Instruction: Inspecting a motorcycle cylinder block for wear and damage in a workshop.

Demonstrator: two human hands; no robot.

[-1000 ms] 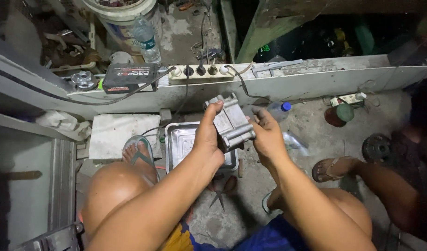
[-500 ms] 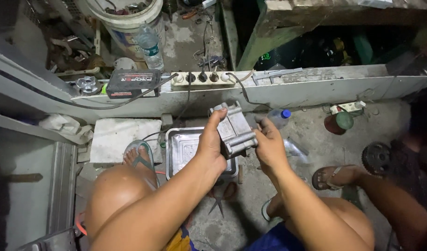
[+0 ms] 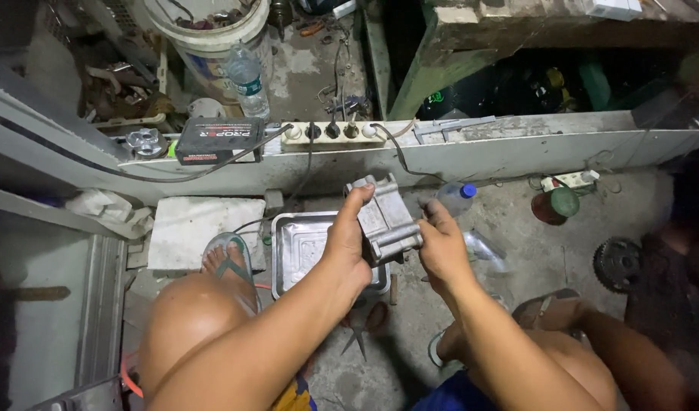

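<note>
A long grey beam (image 3: 517, 152) runs across the floor (image 3: 532, 251), with a power strip (image 3: 330, 134) and a black box (image 3: 218, 140) on it. Behind it stand a bucket (image 3: 212, 38) and a bottle (image 3: 247, 80). In front, a metal tray (image 3: 300, 247) lies on the floor beside a white slab (image 3: 201, 232). Above the tray, the metal block (image 3: 384, 219) is held tilted in the air between both hands. The left hand (image 3: 349, 247) is closed around its left side, thumb on top. The right hand (image 3: 441, 247) grips its right lower edge with bent fingers.

Metal tray (image 3: 288, 259) right beneath hands (image 3: 395, 243)
</note>
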